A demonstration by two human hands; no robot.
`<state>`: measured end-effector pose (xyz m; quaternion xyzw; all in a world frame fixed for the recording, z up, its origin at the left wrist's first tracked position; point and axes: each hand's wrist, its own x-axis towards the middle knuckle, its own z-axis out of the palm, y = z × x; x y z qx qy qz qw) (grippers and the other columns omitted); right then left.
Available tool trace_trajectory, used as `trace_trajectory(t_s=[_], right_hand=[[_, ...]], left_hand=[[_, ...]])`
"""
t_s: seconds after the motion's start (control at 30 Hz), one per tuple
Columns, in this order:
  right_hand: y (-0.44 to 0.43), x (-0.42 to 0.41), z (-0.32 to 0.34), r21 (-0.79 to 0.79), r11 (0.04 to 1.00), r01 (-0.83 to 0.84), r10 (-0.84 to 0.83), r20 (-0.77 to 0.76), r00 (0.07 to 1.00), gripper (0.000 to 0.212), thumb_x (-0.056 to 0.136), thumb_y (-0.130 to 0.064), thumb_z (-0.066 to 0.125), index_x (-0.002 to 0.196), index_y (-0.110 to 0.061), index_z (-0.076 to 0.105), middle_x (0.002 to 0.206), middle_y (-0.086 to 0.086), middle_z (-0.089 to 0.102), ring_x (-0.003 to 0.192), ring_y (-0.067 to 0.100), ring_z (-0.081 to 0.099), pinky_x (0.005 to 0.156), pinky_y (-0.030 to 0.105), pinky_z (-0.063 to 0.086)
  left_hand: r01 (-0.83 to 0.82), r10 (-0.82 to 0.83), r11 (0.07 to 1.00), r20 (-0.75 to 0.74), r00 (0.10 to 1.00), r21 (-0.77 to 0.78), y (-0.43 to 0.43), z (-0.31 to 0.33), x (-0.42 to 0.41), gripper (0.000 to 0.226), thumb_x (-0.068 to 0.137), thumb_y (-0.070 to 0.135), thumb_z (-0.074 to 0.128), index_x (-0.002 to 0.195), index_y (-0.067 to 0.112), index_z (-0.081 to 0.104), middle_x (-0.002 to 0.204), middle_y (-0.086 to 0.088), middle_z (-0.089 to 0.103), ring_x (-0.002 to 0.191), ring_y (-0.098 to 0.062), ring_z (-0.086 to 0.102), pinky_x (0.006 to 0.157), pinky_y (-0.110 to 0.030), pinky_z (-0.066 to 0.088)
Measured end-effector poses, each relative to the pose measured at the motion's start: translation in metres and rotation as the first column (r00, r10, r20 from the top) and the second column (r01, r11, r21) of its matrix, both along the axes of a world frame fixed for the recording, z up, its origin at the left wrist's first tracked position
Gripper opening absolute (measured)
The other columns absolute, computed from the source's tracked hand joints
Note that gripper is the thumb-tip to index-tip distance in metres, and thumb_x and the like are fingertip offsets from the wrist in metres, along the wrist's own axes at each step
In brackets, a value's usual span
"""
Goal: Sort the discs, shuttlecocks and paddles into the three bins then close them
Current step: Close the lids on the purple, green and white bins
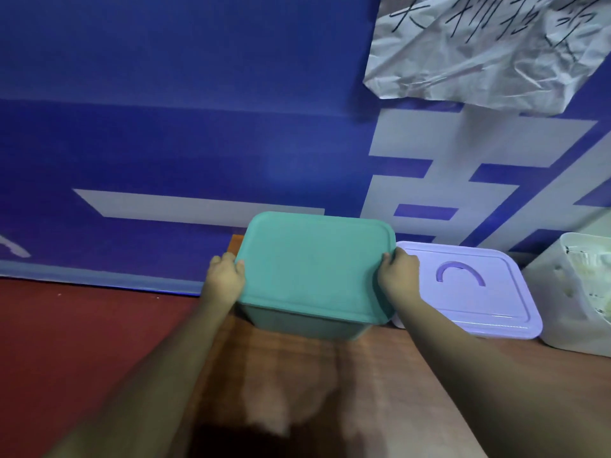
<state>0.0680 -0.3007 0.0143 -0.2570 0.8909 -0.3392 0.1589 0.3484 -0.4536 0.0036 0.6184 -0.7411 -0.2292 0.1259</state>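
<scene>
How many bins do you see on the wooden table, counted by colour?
green bin: 1
purple bin: 1
white bin: 1
total: 3

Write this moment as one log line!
left hand, right hand: gripping green lid | green lid: on green bin | purple bin: lidded, beside | white bin: uncovered

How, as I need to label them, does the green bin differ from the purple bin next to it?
The green bin is teal with a plain, flat lid; the purple bin is lilac and its lid carries an arched handle. The left hand and right hand grip the green bin's lid edges, while nothing touches the purple bin. Both are rounded rectangles with lids on, standing on the wooden table.
</scene>
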Motion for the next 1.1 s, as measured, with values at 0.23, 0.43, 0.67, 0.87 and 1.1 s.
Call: trace_trajectory(t_s=[0.23, 0.43, 0.67, 0.87, 1.1], right_hand=[[-0.003, 0.006, -0.013, 0.072, 0.997, -0.042, 0.044, -0.035, 0.998, 0.029, 0.100, -0.020, 0.039, 0.105, 0.002, 0.058, 0.106, 0.029, 0.055, 0.098, 0.039, 0.048, 0.077, 0.037, 0.036], [-0.008, 0.006, -0.015, 0.133, 0.991, -0.023, 0.031, -0.064, 0.997, 0.031, 0.101, -0.022, 0.037, 0.114, -0.003, 0.056, 0.114, 0.027, 0.049, 0.097, 0.042, 0.051, 0.083, 0.038, 0.040], [-0.013, 0.008, -0.012, 0.208, 0.977, -0.057, 0.083, -0.120, 0.989, 0.023, 0.092, -0.003, 0.037, 0.107, 0.006, 0.052, 0.110, 0.026, 0.054, 0.103, 0.042, 0.053, 0.080, 0.041, 0.040], [-0.011, 0.003, -0.016, 0.266, 0.961, -0.070, 0.100, -0.104, 0.990, 0.025, 0.090, -0.003, 0.037, 0.111, 0.003, 0.050, 0.114, 0.024, 0.056, 0.101, 0.041, 0.056, 0.078, 0.039, 0.040], [-0.007, 0.004, -0.028, 0.204, 0.976, -0.073, 0.107, -0.159, 0.981, 0.025, 0.103, -0.024, 0.028, 0.109, -0.008, 0.047, 0.103, 0.016, 0.063, 0.088, 0.037, 0.059, 0.067, 0.035, 0.034]], left_hand=[[-0.033, 0.032, 0.999, 0.083, 0.996, 0.002, -0.007, -0.002, -0.003, 0.027, 0.098, 0.017, 0.046, 0.109, -0.007, 0.050, 0.114, -0.029, 0.051, 0.107, -0.047, 0.051, 0.085, -0.049, 0.042], [0.021, -0.022, 0.998, 0.023, 0.999, 0.052, -0.012, -0.013, 0.009, 0.024, 0.096, 0.021, 0.048, 0.098, -0.003, 0.050, 0.106, -0.025, 0.056, 0.100, -0.041, 0.053, 0.076, -0.041, 0.040], [-0.021, 0.025, 0.987, -0.026, 0.999, 0.162, -0.018, -0.011, 0.000, 0.018, 0.092, 0.023, 0.044, 0.085, 0.008, 0.037, 0.091, -0.014, 0.053, 0.081, -0.031, 0.048, 0.064, -0.035, 0.033], [0.011, 0.001, 0.991, -0.091, 0.996, 0.130, -0.016, -0.022, -0.005, 0.025, 0.101, 0.029, 0.038, 0.088, 0.008, 0.035, 0.097, -0.017, 0.052, 0.087, -0.033, 0.050, 0.069, -0.037, 0.035], [-0.070, 0.107, 0.979, -0.188, 0.976, 0.193, -0.019, -0.025, -0.005, 0.030, 0.100, 0.027, 0.041, 0.076, 0.013, 0.030, 0.082, -0.008, 0.043, 0.080, -0.027, 0.043, 0.064, -0.036, 0.028]])
